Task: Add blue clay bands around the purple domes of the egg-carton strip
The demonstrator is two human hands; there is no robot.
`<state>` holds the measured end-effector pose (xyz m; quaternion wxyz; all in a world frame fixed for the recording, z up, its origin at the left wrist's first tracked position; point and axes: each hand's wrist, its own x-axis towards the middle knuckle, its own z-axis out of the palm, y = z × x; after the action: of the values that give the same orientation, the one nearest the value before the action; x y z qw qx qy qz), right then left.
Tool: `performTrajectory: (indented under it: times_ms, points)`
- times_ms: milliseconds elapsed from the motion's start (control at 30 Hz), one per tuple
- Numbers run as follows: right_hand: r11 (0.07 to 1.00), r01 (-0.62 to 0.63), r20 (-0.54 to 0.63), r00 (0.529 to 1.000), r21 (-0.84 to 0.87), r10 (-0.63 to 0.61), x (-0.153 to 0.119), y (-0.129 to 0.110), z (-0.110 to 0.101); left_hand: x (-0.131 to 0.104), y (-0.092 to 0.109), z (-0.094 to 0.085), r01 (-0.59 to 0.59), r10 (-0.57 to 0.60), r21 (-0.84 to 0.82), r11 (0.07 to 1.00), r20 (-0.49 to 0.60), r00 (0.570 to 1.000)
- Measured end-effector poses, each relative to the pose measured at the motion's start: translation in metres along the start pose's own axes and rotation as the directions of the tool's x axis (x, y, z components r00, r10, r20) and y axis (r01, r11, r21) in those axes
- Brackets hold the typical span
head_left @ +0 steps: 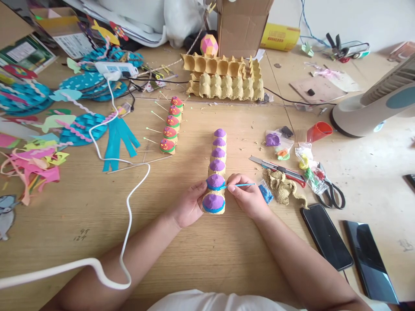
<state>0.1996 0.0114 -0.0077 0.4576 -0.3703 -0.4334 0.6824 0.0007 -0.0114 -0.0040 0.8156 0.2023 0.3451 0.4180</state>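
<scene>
- Egg-carton strip [217, 165], one, with six purple-topped bumps in a row: at the middle of the table [181, 259], pointing away from the person, between the two hands. Blue bands curve round the near side of the two nearest bumps.
- Left hand [191, 204], one: clamped on the strip's left side near its close end, thumb at the edge; the other fingertips are partly hidden.
- Right hand [247, 195], one: thumb and fingers pinched together on a slim blue stick [244, 185], its tip at the band of the second-nearest bump.
- Red-and-green strip [172, 122], one, with five bumps bearing faces: beyond and left of the purple one, with pale-tipped sticks beside it.
- Blue packet [266, 192], one: just beside the right hand.
- Torn carton scrap [281, 189], tan: right of the packet, a utility knife [279, 169] lying against its upper side.
- Scissors [331, 192], black-handled, one pair: farther right.
- Phones, dark, two: a nearer one [327, 236] and another [369, 261] at its right.
- Egg cartons [231, 87], tan: at the back.
</scene>
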Motion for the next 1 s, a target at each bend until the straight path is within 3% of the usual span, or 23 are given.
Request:
performTrajectory:
  times_ms: [300, 767, 900, 1000]
  points:
    - [0.998, -0.067, -0.054, 0.996, -0.019, 0.066, -0.0007, 0.0007, 0.0015, -0.0015, 0.0019, 0.0009, 0.028, -0.028, -0.007, 1.000, 0.017, 0.999]
    - [0.994, -0.067, -0.014, 0.998, 0.081, 0.068, -0.0003, -0.0040, 0.0040, -0.0017, 0.0023, 0.0028, 0.019, -0.019, -0.005, 1.000, 0.025, 1.000]
    - [0.986, -0.006, -0.082, 0.996, 0.164, 0.020, 0.0013, -0.0074, 0.0065, -0.0024, 0.0018, 0.0031, 0.009, -0.009, -0.020, 1.000, 0.010, 1.000]
    - [0.993, 0.001, -0.128, 0.992, 0.114, 0.014, 0.0018, -0.0080, 0.0076, -0.0024, 0.0017, 0.0040, -0.020, 0.019, -0.029, 0.999, -0.034, 0.999]
